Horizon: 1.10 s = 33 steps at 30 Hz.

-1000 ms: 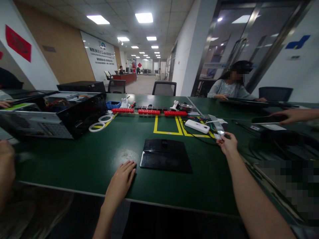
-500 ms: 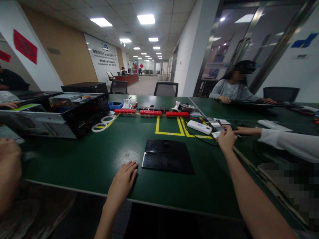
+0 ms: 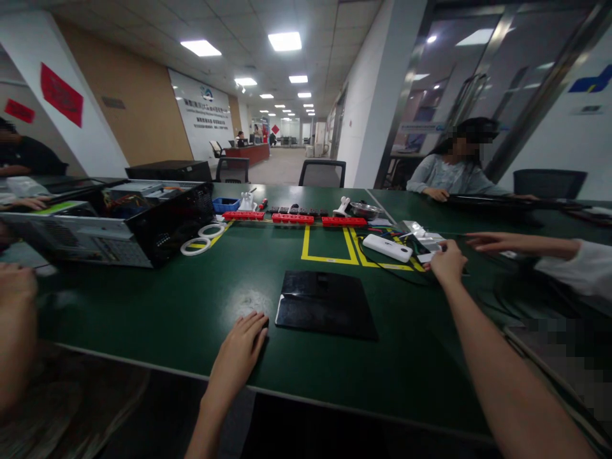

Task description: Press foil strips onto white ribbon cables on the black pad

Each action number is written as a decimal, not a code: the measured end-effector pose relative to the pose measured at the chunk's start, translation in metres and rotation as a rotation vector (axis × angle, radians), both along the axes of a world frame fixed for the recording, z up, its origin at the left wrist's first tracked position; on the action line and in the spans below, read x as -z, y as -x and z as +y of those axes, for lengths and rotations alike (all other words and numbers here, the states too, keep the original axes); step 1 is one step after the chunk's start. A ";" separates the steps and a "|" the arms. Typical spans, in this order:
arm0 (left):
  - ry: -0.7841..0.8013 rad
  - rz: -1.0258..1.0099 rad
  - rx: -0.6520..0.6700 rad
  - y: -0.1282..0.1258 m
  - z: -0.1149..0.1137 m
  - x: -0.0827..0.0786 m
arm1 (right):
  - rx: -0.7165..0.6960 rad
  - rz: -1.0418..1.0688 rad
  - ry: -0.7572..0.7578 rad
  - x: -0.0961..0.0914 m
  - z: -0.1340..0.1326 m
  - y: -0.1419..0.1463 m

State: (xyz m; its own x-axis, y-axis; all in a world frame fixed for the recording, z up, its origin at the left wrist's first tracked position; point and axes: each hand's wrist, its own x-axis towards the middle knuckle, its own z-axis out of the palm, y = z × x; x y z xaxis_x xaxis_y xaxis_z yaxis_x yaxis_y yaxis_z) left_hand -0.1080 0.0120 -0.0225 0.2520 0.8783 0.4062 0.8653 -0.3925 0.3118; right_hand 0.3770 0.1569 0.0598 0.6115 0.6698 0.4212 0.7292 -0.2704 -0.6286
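Note:
My left hand (image 3: 241,342) lies palm down on the green table near its front edge, fingers stretched out, just left of a black flat panel (image 3: 326,305). The panel is glossy, with a small raised block at its back edge. On the right my right hand (image 3: 448,261) reaches far forward, its fingers curled in a pinch beside a small white piece (image 3: 425,257). What sits between those fingertips is too small to make out. Just left of that hand is a white oblong device (image 3: 387,248) with a black cable (image 3: 393,278).
An opened computer case (image 3: 109,223) stands at the left, with white rings (image 3: 196,247) beside it. Red power strips (image 3: 292,218) line the back near a blue tray (image 3: 226,204). A co-worker's hand (image 3: 521,243) extends from the right. Another person's arm (image 3: 16,331) is at the left.
The co-worker's hand on the right has drawn back from beside my right hand, its fingers now stretched out. My left hand stays put; my right hand keeps its curled shape. The view has shifted slightly.

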 end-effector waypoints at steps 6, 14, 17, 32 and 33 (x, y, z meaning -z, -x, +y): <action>-0.020 0.005 -0.005 0.000 0.001 0.001 | 0.094 -0.062 -0.137 -0.012 0.017 -0.003; -0.016 -0.012 -0.002 0.000 0.001 0.001 | 0.035 -0.420 -0.394 -0.034 0.013 0.012; -0.011 -0.016 -0.002 0.001 0.001 0.002 | -0.028 -0.520 -0.565 -0.046 -0.010 0.033; -0.009 -0.351 -0.059 0.008 -0.002 -0.005 | -1.177 0.373 0.004 -0.054 -0.187 0.120; -0.011 -0.374 -0.074 0.009 -0.001 -0.005 | -1.205 0.426 0.128 -0.051 -0.187 0.121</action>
State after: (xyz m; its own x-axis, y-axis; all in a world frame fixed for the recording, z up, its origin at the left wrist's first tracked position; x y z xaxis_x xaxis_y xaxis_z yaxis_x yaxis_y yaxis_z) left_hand -0.1168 0.0105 -0.0174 0.0208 0.8837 0.4675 0.7185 -0.3384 0.6077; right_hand 0.2562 -0.0303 0.1112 -0.3354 0.9122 0.2353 0.3034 0.3410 -0.8897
